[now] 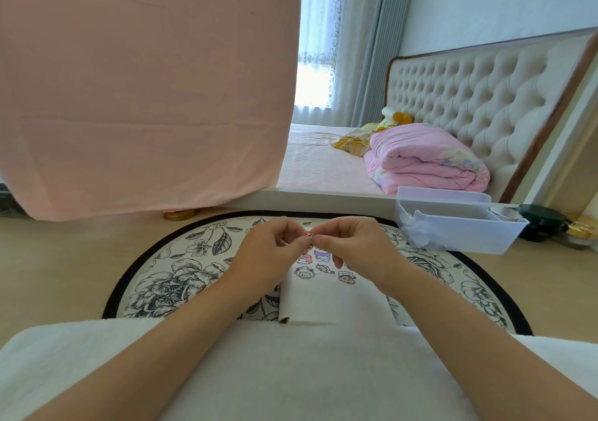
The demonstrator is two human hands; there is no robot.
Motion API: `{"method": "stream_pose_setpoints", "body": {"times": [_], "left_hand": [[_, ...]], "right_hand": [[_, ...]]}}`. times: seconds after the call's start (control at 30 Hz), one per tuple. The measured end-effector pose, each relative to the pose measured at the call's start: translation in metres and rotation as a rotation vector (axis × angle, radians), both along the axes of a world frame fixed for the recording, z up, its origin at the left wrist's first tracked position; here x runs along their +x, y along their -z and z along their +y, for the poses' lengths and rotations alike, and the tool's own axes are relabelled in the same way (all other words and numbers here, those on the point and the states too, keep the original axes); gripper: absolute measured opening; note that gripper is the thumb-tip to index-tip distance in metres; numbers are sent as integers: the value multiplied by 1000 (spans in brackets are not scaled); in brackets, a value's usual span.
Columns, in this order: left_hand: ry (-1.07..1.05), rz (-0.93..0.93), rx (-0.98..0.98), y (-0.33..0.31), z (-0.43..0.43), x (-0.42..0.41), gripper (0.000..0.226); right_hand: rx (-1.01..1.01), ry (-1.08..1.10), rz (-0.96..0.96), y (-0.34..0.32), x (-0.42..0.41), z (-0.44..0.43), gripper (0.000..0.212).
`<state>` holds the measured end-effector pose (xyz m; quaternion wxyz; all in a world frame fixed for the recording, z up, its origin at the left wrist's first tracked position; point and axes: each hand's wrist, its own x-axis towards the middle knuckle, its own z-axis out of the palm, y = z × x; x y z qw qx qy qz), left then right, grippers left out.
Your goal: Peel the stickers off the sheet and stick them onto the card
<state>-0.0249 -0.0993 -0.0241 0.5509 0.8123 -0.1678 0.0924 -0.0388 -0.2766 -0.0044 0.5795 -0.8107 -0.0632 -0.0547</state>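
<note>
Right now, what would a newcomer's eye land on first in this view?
Probably the two hands meeting at centre: the left hand and right hand pinch a small sticker between their fingertips, above a white card that already carries cartoon stickers. Next, the big pink sheet hanging at upper left, and the folded pink quilt on the bed at right.

Tiny sticker point(310, 237) pinched between my left hand point(270, 252) and right hand point(352, 249): too small to read the design, mostly covered by fingertips. Card point(323, 294) under my hands: far edge hidden behind both hands, near edge runs under the white cloth point(291, 356) over my lap. Printed figures below the hands only partly visible; left ones covered by my left hand. Round floral mat point(181, 278): near part hidden by cloth and forearms. Clear bin point(453, 226) right of my right hand: contents blurry, can't tell what they are. Dark jars beyond it unclear.
</note>
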Motion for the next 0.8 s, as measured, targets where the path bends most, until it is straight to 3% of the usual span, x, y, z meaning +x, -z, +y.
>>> {"method": "stream_pose_setpoints", "body": {"times": [0.27,0.8], "left_hand": [[-4,32,-9,-7,-27,16,8],[15,8,28,13,-23,18,13]], "right_hand": [[-20,126,-30,-2,4,-18,10],[-437,219,-260,12,6,-14,8]]}}
